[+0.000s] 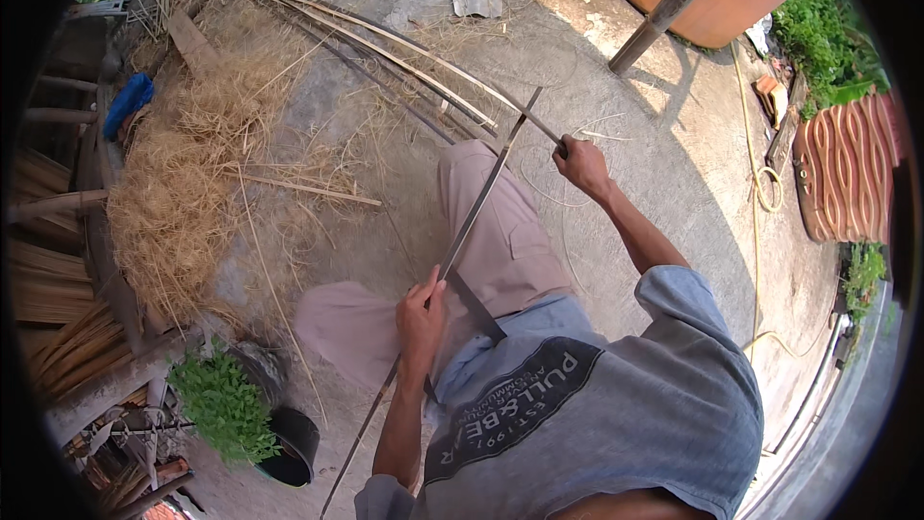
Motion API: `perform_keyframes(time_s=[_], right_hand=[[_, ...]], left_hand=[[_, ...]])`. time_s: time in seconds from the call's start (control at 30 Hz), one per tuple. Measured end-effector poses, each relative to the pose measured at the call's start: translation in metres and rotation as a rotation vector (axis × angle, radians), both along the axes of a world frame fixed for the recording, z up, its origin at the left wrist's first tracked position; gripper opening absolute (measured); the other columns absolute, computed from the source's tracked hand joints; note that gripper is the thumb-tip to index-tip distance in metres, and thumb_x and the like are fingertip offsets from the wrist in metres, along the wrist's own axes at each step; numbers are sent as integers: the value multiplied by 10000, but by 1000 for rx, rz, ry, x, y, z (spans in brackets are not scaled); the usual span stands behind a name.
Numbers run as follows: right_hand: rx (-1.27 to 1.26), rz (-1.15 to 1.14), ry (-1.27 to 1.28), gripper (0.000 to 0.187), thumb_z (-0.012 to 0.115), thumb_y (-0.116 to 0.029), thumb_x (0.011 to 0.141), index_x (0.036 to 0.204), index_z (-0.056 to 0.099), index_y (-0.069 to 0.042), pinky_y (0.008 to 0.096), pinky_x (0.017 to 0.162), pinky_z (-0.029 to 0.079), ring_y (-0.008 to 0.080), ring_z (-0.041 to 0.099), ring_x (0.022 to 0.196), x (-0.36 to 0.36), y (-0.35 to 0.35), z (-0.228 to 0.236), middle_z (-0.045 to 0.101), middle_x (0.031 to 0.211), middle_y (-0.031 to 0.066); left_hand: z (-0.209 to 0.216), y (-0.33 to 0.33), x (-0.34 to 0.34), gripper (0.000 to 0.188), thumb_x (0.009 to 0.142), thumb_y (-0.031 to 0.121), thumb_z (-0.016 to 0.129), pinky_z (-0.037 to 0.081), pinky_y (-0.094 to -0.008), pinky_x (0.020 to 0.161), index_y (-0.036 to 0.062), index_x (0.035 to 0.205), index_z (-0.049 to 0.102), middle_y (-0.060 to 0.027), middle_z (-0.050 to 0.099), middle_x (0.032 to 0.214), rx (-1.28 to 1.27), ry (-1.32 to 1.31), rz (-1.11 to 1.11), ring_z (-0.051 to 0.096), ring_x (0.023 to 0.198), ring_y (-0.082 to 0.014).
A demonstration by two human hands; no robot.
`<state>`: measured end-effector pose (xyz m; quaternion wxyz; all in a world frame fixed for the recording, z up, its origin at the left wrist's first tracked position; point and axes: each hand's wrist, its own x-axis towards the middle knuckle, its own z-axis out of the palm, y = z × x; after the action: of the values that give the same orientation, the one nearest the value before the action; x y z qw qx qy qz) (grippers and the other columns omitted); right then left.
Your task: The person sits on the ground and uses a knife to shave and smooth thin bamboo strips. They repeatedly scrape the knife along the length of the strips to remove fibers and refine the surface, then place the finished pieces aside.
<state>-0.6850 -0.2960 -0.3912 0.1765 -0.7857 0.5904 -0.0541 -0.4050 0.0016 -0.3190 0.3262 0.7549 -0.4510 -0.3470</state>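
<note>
My left hand is closed around a long, narrow bamboo strip, dark with a pale edge. The strip slants from beyond my knee, across my lap and down past my left forearm. My right hand grips the dark handle of a knife, whose narrow blade points up and to the left and crosses the strip near its far end. Whether blade and strip touch, I cannot tell. Between my left hand and my belly lies a dark flat piece, partly hidden, its kind unclear.
Several long strips lie on the concrete ahead. A heap of fine shavings spreads at the left, with a blue thing beside it. A leafy plant and black bucket stand lower left. A post rises at upper right.
</note>
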Motion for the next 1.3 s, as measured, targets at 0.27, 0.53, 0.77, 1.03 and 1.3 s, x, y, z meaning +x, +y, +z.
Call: perform_keyframes(time_s=[0.27,0.53,0.77,1.03,1.3], right_hand=[[111,123,-173,308,673,-243,900,832,584,44,506,620,506,455,645,677,27,31,35,631,706,272],[81,159,87,230,640,-217,886,908,600,9,502,703,548,417,676,749,28,28,32,678,783,227],[19,-27,84,226,656,-227,877,914,609,-9,509,723,553,419,686,796,15,-18,6,689,823,230],[-21,-412,-23,346,637,-290,856,853,667,55,523,737,562,459,694,780,-24,-63,-30,686,790,285],[-98,476,-138,174,650,-189,893,879,590,-27,514,667,527,433,644,698,32,42,10,643,723,221]], left_hand=[[-19,-18,16,367,1042,283,531,474,-441,657,-37,1038,711,-217,678,765,160,229,12,677,718,-357],[-17,-45,4,349,1037,299,519,471,-479,664,13,926,685,-205,678,790,-12,-9,-17,656,752,-436],[-24,-28,2,297,1031,280,528,476,-506,689,42,947,687,-203,690,833,-10,-95,23,639,799,-452],[-22,-12,9,348,1042,303,553,414,-395,532,15,896,682,-100,609,653,5,39,19,548,528,-245],[-39,-16,58,375,1068,385,524,219,-194,376,39,959,622,84,397,591,450,1157,20,292,429,1]])
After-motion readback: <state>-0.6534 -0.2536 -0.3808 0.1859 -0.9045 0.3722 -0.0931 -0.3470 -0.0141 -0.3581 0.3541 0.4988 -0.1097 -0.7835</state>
